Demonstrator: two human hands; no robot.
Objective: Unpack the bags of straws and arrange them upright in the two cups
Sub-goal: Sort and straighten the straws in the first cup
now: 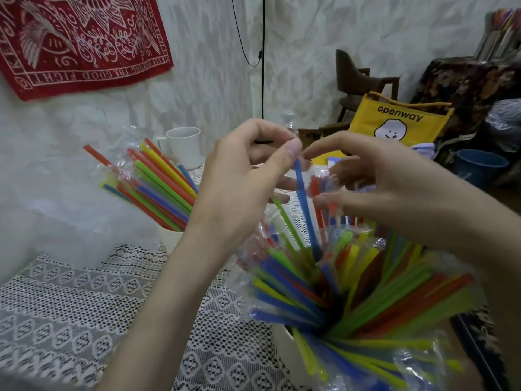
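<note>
My left hand (248,176) pinches the top of a blue straw (306,210) between thumb and fingers; the straw stands in the near cup (290,354). That white cup at the lower right is packed with several wrapped straws (366,292) in blue, green, yellow and orange, fanned outward. My right hand (375,187) hovers just right of the blue straw, fingers spread and lightly curled among the straw tops, blurred; I cannot tell whether it holds one. A second white cup (169,235) at the left holds another leaning bunch of wrapped straws (158,182).
A white lace cloth (70,320) covers the table. A white mug (183,146) stands at the back near the wall. Off the table's right side are a yellow bag (400,122), a blue pot (479,165) and a dark chair (363,80).
</note>
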